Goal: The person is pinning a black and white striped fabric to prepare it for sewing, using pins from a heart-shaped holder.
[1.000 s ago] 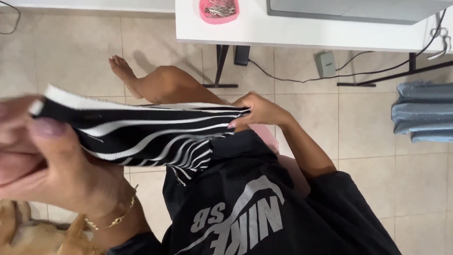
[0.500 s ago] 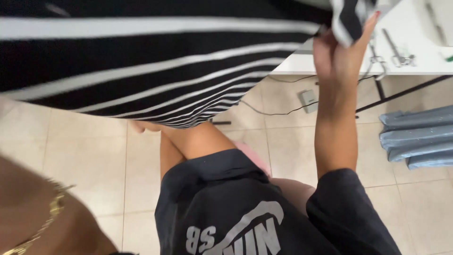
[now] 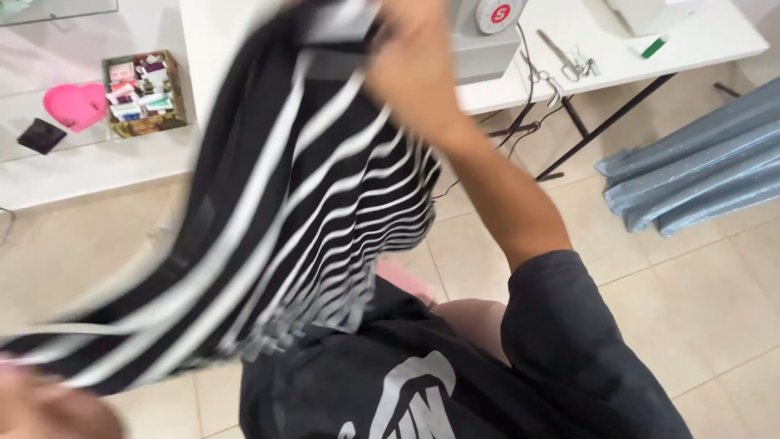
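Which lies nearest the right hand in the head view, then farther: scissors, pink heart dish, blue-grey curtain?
From the right hand:
1. Scissors, just right of it on the white table.
2. Blue-grey curtain, far right, lower.
3. Pink heart dish, far left on the shelf.

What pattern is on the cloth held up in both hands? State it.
The cloth is black with white stripes, seen in the head view.
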